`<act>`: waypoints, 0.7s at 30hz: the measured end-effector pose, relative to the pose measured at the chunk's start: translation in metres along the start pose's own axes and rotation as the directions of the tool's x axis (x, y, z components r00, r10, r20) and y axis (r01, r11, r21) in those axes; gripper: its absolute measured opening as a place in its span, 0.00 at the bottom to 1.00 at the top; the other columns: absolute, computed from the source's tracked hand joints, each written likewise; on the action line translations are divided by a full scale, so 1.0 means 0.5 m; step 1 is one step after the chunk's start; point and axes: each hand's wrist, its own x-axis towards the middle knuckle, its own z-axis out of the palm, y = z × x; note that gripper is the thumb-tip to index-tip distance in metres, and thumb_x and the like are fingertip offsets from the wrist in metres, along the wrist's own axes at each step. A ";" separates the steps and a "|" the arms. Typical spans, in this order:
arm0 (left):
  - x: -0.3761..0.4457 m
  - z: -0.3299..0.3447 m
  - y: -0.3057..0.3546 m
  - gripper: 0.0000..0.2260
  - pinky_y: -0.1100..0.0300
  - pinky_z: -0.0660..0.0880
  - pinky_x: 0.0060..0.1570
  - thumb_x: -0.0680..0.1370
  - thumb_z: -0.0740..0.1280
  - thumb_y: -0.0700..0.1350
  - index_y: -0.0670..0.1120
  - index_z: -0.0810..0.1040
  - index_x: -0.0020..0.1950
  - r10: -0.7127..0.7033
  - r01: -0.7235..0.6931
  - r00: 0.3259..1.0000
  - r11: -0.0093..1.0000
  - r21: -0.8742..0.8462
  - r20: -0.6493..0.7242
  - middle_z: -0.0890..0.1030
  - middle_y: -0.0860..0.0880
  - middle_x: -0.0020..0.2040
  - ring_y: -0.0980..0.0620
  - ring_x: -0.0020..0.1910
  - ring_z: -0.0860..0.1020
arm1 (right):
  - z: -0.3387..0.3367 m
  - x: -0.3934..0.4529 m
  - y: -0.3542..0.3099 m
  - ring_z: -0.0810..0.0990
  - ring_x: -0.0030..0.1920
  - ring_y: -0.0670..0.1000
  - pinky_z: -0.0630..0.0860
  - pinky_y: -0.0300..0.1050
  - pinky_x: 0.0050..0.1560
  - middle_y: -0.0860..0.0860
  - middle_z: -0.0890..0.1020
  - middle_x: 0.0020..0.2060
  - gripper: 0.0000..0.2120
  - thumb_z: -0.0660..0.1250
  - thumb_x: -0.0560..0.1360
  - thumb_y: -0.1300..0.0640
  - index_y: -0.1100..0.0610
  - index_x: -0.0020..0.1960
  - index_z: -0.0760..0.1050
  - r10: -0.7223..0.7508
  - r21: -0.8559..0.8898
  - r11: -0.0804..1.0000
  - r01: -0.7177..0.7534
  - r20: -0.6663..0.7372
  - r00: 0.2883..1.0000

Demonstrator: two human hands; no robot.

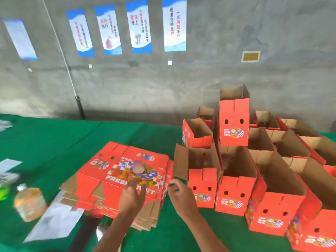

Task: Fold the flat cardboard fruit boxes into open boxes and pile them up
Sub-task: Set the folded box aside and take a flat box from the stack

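A stack of flat red cardboard fruit boxes [116, 170] lies on the green table [45, 142], printed side up. My left hand [133, 194] hovers flat over the stack's near edge with fingers spread. My right hand [179, 193] is just right of the stack, fingers curled apart and holding nothing. To the right stand several folded open boxes [234, 190] in rows. One more folded box [233, 122] sits on top of them, higher than the rest.
A clear plastic bottle with an orange label [29, 202] lies at the left, beside white paper sheets [56, 220]. A grey concrete wall with blue and white posters [139, 27] rises behind the table. A pipe [72, 82] runs down the wall.
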 end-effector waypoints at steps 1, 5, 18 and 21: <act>0.011 -0.020 -0.047 0.11 0.49 0.78 0.58 0.81 0.69 0.47 0.45 0.80 0.62 -0.030 0.030 1.000 0.999 0.030 -0.001 0.82 0.45 0.59 0.42 0.58 0.81 | 0.038 0.010 -0.007 0.82 0.38 0.37 0.77 0.35 0.37 0.41 0.83 0.48 0.12 0.65 0.82 0.50 0.49 0.65 0.79 0.001 -0.015 1.000 -0.001 0.036 0.999; 0.058 -0.087 -0.201 0.24 0.45 0.67 0.71 0.80 0.68 0.58 0.46 0.73 0.70 -0.183 0.177 0.983 0.971 0.163 0.024 0.76 0.45 0.67 0.43 0.70 0.71 | 0.173 0.041 -0.010 0.80 0.54 0.38 0.78 0.35 0.54 0.41 0.82 0.56 0.15 0.65 0.83 0.51 0.48 0.69 0.77 0.059 -0.102 0.994 -0.046 0.130 0.990; 0.115 -0.170 -0.361 0.34 0.44 0.65 0.73 0.81 0.55 0.67 0.42 0.63 0.77 -0.295 0.288 0.954 0.866 0.408 -0.047 0.65 0.41 0.75 0.38 0.71 0.65 | 0.316 0.061 -0.014 0.76 0.44 0.45 0.78 0.37 0.41 0.45 0.74 0.49 0.05 0.68 0.80 0.58 0.51 0.50 0.72 0.341 -0.282 0.908 -0.308 0.075 0.937; 0.111 -0.171 -0.387 0.28 0.46 0.66 0.71 0.87 0.57 0.51 0.52 0.48 0.84 -0.157 0.116 0.987 0.814 0.569 0.024 0.65 0.38 0.75 0.39 0.73 0.65 | 0.318 0.056 -0.019 0.79 0.45 0.48 0.80 0.40 0.44 0.48 0.80 0.50 0.04 0.65 0.81 0.53 0.52 0.54 0.76 0.369 -0.301 0.899 -0.318 0.133 0.920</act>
